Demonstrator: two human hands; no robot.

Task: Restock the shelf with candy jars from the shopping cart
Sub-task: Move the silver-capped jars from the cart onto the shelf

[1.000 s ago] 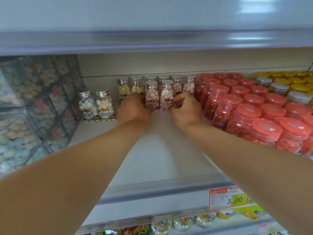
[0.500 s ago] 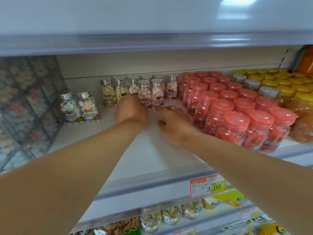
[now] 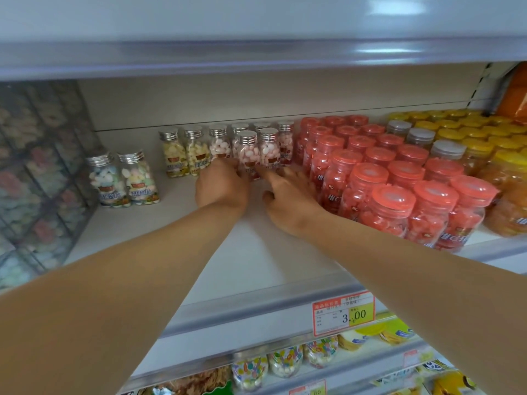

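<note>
Head view: two clear silver-lidded pink-candy jars point(image 3: 248, 155) stand toward the white shelf point(image 3: 256, 266) back edge, right hand point(image 3: 291, 201) fingers spread, left hand point(image 3: 222, 186) fingers hidden; more restocking likely remains.

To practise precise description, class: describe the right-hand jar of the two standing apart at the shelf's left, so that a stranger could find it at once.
Find the white shelf above the price tag. Toward its left, two silver-capped jars stand apart from the row; pick the right-hand jar. Only this pair holds mixed pastel sweets, and this one is nearer the yellow-filled jars.
</note>
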